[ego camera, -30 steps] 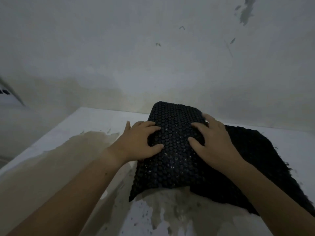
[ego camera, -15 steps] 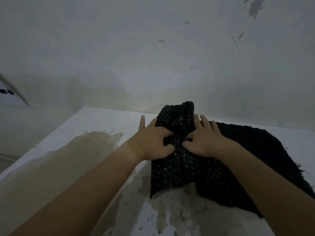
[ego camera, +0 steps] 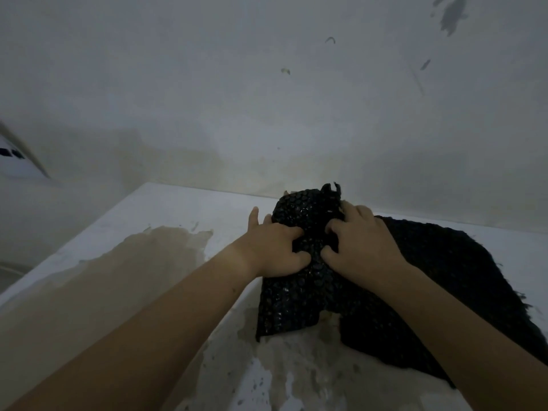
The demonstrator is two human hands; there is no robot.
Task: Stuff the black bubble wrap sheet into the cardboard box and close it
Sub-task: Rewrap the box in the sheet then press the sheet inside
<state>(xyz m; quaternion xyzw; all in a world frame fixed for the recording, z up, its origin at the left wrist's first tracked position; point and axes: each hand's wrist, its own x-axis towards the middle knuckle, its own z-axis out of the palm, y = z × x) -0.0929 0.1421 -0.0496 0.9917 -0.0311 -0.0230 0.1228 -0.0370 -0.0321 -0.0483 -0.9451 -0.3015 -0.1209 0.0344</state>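
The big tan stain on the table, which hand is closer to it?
Left. The left hand grips the black bubble wrap just right of the tan stain; the right hand grips the wrap farther right.

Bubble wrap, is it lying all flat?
No, the left hand and right hand scrunch the bubble wrap into a lump.

Black bubble wrap sheet (ego camera: 299, 295) lies bunched, crumpled.
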